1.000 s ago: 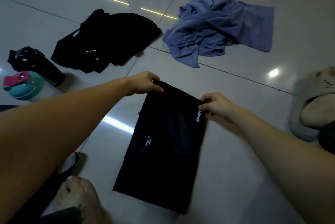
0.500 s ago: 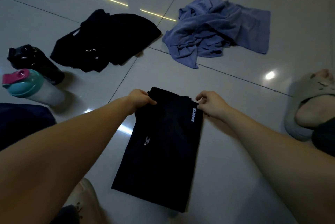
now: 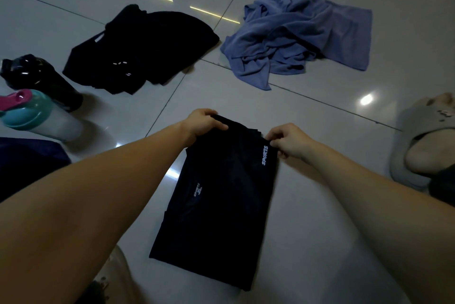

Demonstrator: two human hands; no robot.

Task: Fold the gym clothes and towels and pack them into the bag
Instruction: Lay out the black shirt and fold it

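Shirt (image 3: 216, 205) in black lies lengthwise on the floor. At its far edge the left hand (image 3: 204, 124) and right hand (image 3: 288, 141) each pinch a corner — best drawn back level, edges matched. Beyond lie crumpled black clothes (image 3: 147, 45) and a blue towel (image 3: 295, 35).

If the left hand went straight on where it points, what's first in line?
Ahead of the left hand, probably the near corner of the blue towel; only bare floor between. Depth unclear.

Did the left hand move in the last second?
Yes, slightly: the left hand has drawn the far edge of the black shirt toward the person, away from the tile seam.
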